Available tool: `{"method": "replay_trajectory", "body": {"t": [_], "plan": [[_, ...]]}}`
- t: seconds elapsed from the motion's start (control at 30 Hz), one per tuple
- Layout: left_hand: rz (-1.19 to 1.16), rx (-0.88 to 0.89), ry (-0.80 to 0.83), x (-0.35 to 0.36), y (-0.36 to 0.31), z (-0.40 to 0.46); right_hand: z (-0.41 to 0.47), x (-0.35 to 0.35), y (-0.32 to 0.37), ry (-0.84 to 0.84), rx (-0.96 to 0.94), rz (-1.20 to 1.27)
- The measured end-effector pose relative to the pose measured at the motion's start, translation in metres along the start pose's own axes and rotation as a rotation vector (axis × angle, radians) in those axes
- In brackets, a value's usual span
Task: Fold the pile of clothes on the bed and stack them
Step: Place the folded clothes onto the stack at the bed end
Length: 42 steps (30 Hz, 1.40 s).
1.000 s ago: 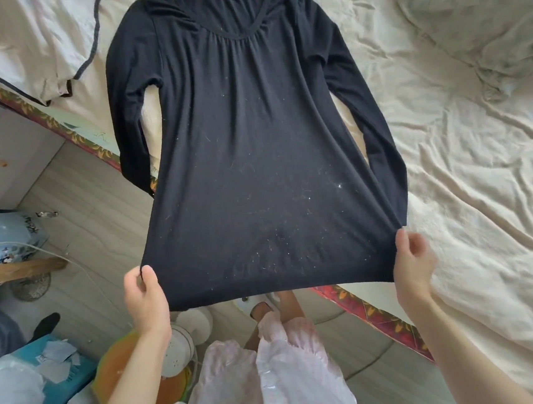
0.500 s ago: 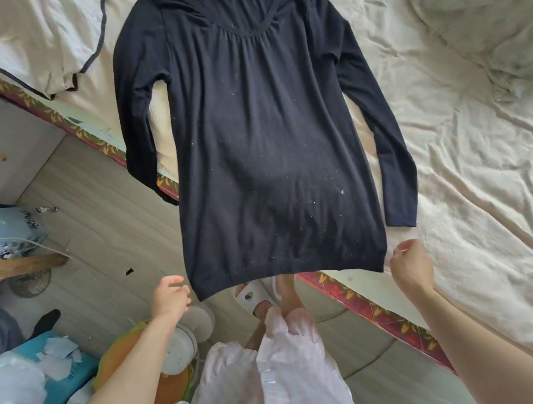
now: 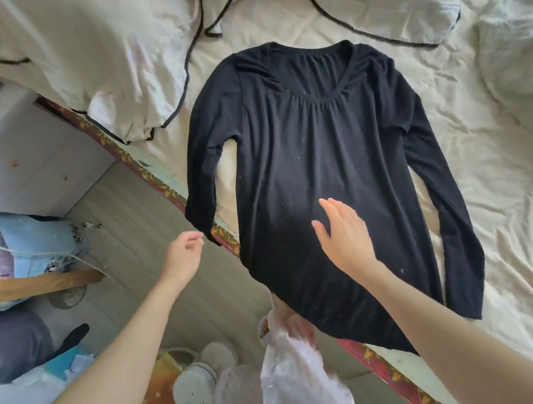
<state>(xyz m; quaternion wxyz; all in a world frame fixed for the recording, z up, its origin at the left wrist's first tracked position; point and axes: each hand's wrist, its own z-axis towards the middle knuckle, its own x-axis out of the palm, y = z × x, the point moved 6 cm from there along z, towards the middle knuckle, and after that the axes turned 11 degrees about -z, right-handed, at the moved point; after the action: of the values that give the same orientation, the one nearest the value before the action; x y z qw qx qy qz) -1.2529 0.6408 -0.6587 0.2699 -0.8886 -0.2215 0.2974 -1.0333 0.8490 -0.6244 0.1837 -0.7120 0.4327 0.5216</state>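
Lying flat, front up, on the cream sheet (image 3: 503, 211) of the bed is a black long-sleeved top (image 3: 312, 151) w/ scoop neck, gathered fabric below the neckline, pale lint specks across the body. Long axis runs diagonally: neckline toward upper centre of view, hem toward lower right, overhanging the bed edge (image 3: 155, 180). One sleeve drapes off that edge on the view's left; other sleeve lies straight along the body on the sheet.

Right hand (image 3: 343, 236): over the lower body of the top, palm down, fingers straight and together, thumb spread. Contact w/ fabric cannot be told. Left hand (image 3: 182, 255): just beside the hanging sleeve cuff, fingers loosely curled, holding nothing.

Surroundings: white bedding w/ black piping (image 3: 108, 64) bunched at upper left; crumpled pale cloth (image 3: 518, 57) at far right. Bed edge has red floral trim. Grey wood-look floor (image 3: 129, 215) below; white cabinet (image 3: 18, 173), wooden bar (image 3: 35, 286), bags and round containers (image 3: 195, 387) near the person's feet.
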Motion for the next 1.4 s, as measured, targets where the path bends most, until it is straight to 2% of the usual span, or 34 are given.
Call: {"method": "replay_trajectory", "body": {"t": [0.2,0.37,0.53,0.67,0.73,1.03,1.27,1.33,1.4], "plan": [[0.064,0.075,-0.054,-0.015,-0.053,0.079,0.076,0.007,0.069,0.046,-0.152,-0.034],[0.013,0.056,-0.101,-0.014,-0.063,0.133,0.114,0.026,0.103,0.030,-0.229,-0.088],[0.023,0.005,0.006,-0.010,-0.043,0.155,0.122,0.046,0.102,0.080,-0.184,-0.136],[0.056,-0.074,0.221,-0.010,-0.014,0.150,0.123,0.051,0.103,0.100,-0.161,-0.161],[0.051,-0.084,0.266,-0.016,-0.006,0.147,0.122,0.051,0.105,0.099,-0.140,-0.160],[-0.099,-0.033,0.168,-0.079,-0.003,0.130,0.104,0.055,0.113,0.145,-0.035,-0.139],[-0.376,0.101,0.042,-0.133,-0.031,0.116,0.103,0.051,0.120,0.233,0.051,-0.158],[-0.367,0.149,0.041,-0.140,-0.041,0.108,0.099,0.039,0.133,0.157,0.097,-0.118],[-0.312,0.199,0.088,-0.139,-0.052,0.099,0.092,0.028,0.158,0.064,0.120,0.045]]}}
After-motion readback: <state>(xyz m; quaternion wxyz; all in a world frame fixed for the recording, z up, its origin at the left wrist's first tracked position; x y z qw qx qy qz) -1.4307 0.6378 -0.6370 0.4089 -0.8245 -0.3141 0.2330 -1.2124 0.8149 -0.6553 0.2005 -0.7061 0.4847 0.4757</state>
